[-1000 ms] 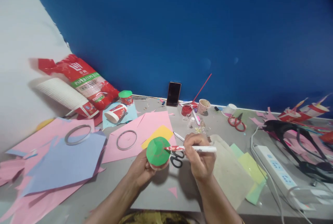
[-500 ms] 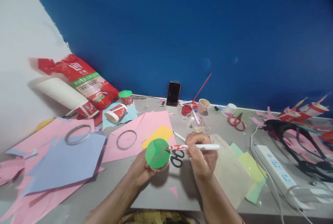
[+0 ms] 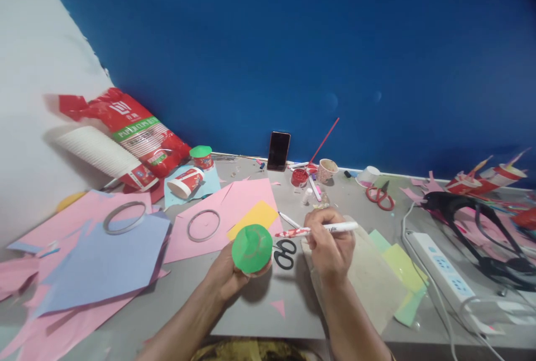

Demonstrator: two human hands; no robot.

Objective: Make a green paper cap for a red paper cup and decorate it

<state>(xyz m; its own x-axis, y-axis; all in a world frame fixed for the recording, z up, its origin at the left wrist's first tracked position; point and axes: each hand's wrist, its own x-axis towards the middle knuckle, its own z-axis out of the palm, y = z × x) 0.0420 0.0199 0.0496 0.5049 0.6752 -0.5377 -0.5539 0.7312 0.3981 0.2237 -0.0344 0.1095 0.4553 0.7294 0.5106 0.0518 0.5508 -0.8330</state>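
Note:
My left hand [image 3: 228,274] is wrapped round a paper cup topped by a green paper disc [image 3: 252,248]; most of the cup is hidden under the disc. Faint marks show on the disc's surface. In my right hand [image 3: 330,243] is a white marker [image 3: 341,227] with a red-marked front end, held like a pen. Its tip points left and stands a little apart from the disc's right edge. Black-handled scissors [image 3: 285,255] lie on the table between my hands, their blades largely out of sight.
Pink paper [image 3: 251,193], a blue sheet [image 3: 113,260] and grey rings [image 3: 203,226] lie to the left. Behind them are stacked paper cups [image 3: 100,154] and a red bag [image 3: 144,132]. A phone [image 3: 278,151] leans on the wall. Red-handled scissors [image 3: 380,198] and a power strip [image 3: 448,277] lie right.
My right hand has drawn the marker slightly to the right, so its tip has left the green disc. My left hand and the cup have shifted only a little.

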